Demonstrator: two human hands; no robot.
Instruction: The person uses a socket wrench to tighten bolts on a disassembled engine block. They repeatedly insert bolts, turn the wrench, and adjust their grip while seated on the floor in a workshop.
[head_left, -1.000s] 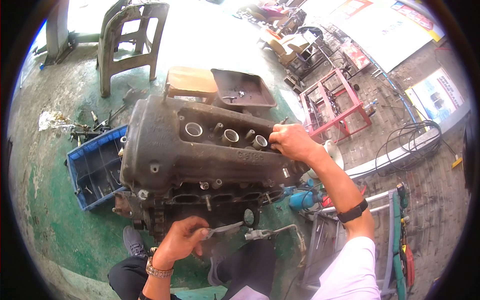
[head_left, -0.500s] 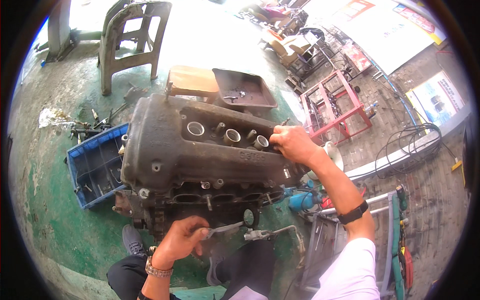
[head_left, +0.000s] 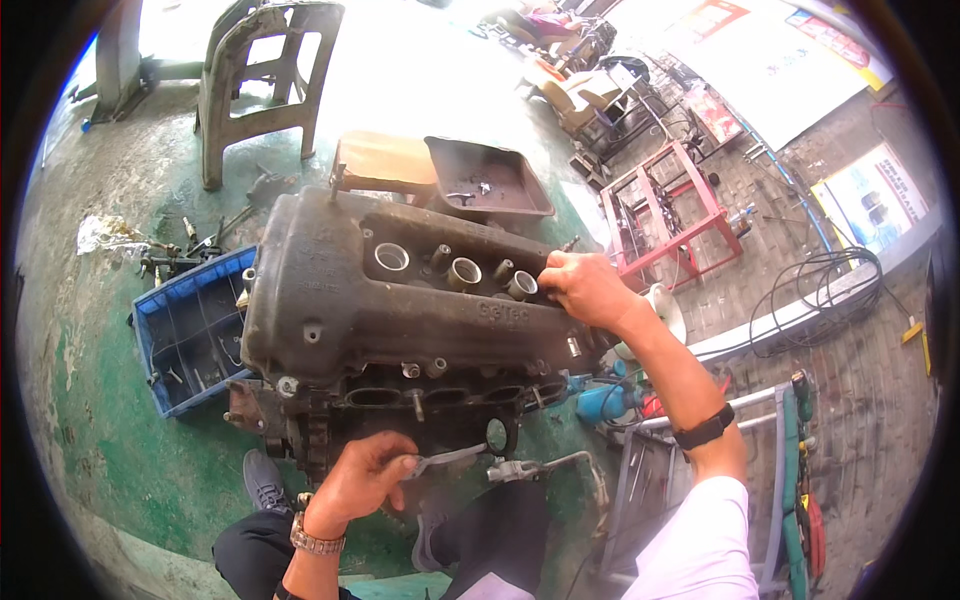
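In front of me stands a dark, grimy car engine with its valve cover (head_left: 335,275) on top. Three light metal rings line the visible spark plug wells (head_left: 465,272) along the cover's middle channel. My right hand (head_left: 583,287) is at the right end of this channel, fingers bent down and pressed together; whatever is in them is hidden. Low at the near side of the engine, my left hand (head_left: 365,478) is closed on a narrow, light grey bar-like tool (head_left: 450,458). Its free end points right, under the open ports (head_left: 447,397).
To the left lies a blue divided crate (head_left: 205,330) with small parts. Behind the engine are a cardboard box (head_left: 385,163) and a brown tray (head_left: 495,180). A plastic stool (head_left: 265,90) stands farther back. On the right are a red metal frame (head_left: 675,215) and a grey tubular frame (head_left: 700,480).
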